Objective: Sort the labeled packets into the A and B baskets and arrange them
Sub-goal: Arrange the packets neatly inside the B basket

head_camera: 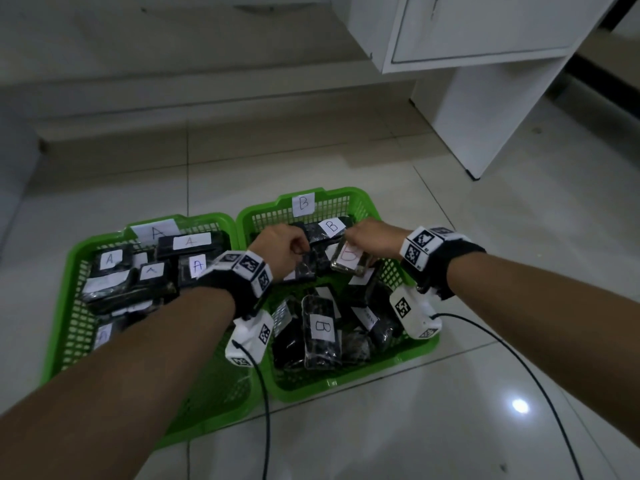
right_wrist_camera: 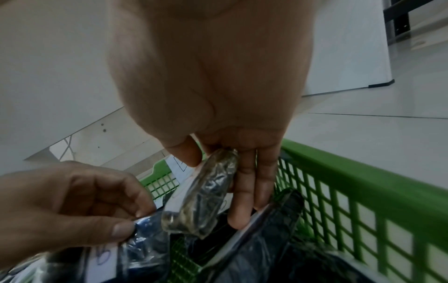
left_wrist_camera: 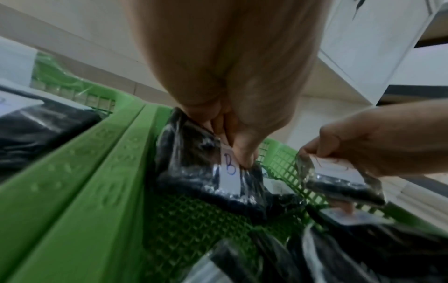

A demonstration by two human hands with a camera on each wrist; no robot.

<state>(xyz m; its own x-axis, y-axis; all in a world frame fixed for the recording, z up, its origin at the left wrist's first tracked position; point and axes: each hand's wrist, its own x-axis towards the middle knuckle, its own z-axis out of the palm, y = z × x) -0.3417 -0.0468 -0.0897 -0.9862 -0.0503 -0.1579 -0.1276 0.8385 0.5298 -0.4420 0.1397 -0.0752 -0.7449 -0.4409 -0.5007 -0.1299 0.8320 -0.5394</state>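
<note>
Two green baskets stand side by side on the floor: basket A (head_camera: 69,271) on the left and basket B (head_camera: 349,195) on the right, each holding several black plastic-wrapped packets with white letter labels. Both hands are over the far half of basket B. My left hand (head_camera: 282,245) pinches a dark packet labelled B (left_wrist_camera: 206,172) at its top edge. My right hand (head_camera: 370,239) grips another wrapped packet (head_camera: 348,259) between thumb and fingers, lifted a little above the others; this packet (right_wrist_camera: 206,195) stands on edge in the right wrist view.
A white cabinet (head_camera: 485,81) stands behind and to the right of the baskets. Black cables (head_camera: 540,386) run from the wrist cameras across the tiled floor in front. A low step runs along the back.
</note>
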